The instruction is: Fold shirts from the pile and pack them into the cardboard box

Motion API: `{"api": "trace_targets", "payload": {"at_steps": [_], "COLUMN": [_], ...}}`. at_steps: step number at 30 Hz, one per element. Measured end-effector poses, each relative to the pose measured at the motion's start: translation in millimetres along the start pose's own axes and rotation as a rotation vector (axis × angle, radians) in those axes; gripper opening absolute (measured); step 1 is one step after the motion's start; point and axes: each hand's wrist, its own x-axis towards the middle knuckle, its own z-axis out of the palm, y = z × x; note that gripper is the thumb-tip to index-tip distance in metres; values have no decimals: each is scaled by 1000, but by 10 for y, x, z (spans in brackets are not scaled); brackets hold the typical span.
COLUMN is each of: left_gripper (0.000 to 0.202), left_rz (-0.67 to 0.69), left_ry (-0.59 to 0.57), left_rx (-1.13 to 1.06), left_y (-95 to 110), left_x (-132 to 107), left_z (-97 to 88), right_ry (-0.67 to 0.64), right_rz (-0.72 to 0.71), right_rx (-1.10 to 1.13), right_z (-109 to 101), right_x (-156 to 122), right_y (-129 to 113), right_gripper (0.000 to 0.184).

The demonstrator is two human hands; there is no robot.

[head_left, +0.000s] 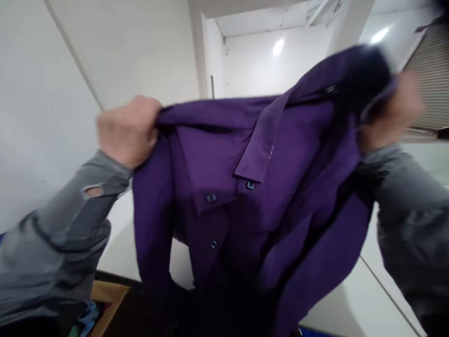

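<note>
A purple button-up shirt (217, 154) hangs in the air between my two hands, its collar at the top and several dark buttons down the front. My left hand (128, 128) is closed on one shoulder of the shirt. At the other shoulder, raised a little higher, my right hand (393, 112) grips the cloth; it is smeared by motion. One collar point lies folded down over the front near the middle. The sleeves droop at both sides, and the lower part of the shirt falls into dark shadow.
Behind the shirt is a white table (336, 299). A cardboard box (110, 295) with coloured cloth in it sits at the lower left. White walls (140, 47) stand at the left and back, and a roller shutter (430, 79) at the far right.
</note>
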Motion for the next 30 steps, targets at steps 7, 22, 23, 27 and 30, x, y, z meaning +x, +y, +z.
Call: {"api": "trace_targets", "payload": {"at_steps": [7, 22, 23, 27, 30], "left_gripper": [35, 29, 33, 32, 32], "left_rz": [5, -50, -15, 41, 43], "left_ry": [-381, -886, -870, -876, -899], "left_rx": [-29, -398, -383, -302, -287], "left_y": [425, 1085, 1104, 1046, 929], "left_x": [490, -2211, -2235, -2206, -2201], "left_z": [1621, 1053, 1071, 1181, 1226], "right_ry": [-620, -1422, -1349, -899, -605], "right_rz": [129, 207, 275, 497, 592], "right_rx": [-213, 867, 870, 632, -81], "right_z": [1633, 31, 2, -7, -15], "right_x": [-457, -2808, -2752, -2324, -2091], "right_y": [-246, -152, -55, 800, 1487], "right_gripper": [35, 33, 34, 32, 22]}}
